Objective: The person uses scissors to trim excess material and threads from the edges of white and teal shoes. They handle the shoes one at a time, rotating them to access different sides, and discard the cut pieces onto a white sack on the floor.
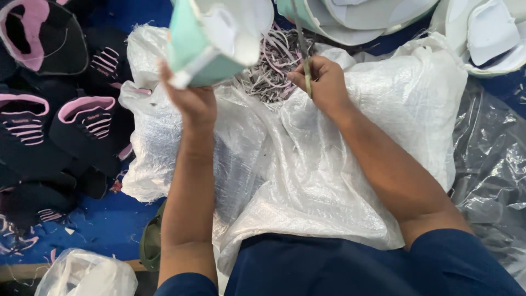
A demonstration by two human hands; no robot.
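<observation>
The left hand (192, 101) was clenched around a mint-green and white foam shoe upper (211, 41), holding it raised above the far left part of a white woven plastic sack (329, 181) that lay spread over the person's lap. The right hand (323, 79) gripped a pair of slim metal scissors (303, 49), blades pointing away from the body, over the sack's far edge. Between the two hands, in the sack's open mouth, sat a tangle of pink and white trimmed strips (274, 63). More white and mint uppers (356, 16) were piled beyond the sack. Black and pink shoe uppers (82, 118) lay on the blue floor covering (104, 225) to the left, and crumpled clear plastic sheeting (490, 159) to the right.
</observation>
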